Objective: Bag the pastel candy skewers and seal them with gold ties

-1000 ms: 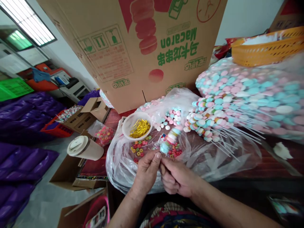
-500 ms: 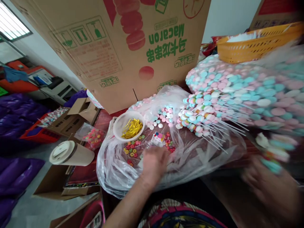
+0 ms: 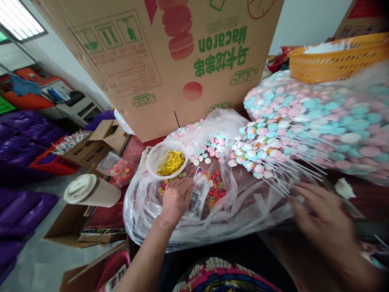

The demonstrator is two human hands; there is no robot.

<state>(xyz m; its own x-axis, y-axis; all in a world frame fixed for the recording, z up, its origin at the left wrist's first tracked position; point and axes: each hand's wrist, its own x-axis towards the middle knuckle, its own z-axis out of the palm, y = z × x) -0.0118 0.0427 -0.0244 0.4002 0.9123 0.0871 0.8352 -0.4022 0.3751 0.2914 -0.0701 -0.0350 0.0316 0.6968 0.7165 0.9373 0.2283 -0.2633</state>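
Note:
My left hand [image 3: 175, 198] rests palm down on the clear plastic sheet [image 3: 243, 207], fingers curled over small ring candies [image 3: 216, 190] and a printed wrapper [image 3: 199, 190]; what the fingers grip is hidden. Just beyond it stands a white bowl of gold twist ties [image 3: 170, 162]. My right hand [image 3: 319, 213], blurred by motion, reaches with spread fingers toward the white sticks of a pile of pastel candy skewers [image 3: 258, 156].
A big "Macaron" cardboard box [image 3: 170, 61] stands behind. A large bag of pastel candies [image 3: 319, 117] and an orange basket [image 3: 337, 61] sit at right. A lidded cup [image 3: 91, 190] lies at left near open cartons [image 3: 100, 146] and purple bags [image 3: 21, 211].
The wrapped skewer held in both hands a second ago is gone. My right hand swung out right and came back toward the skewer sticks. My left hand dropped onto the ring candies.

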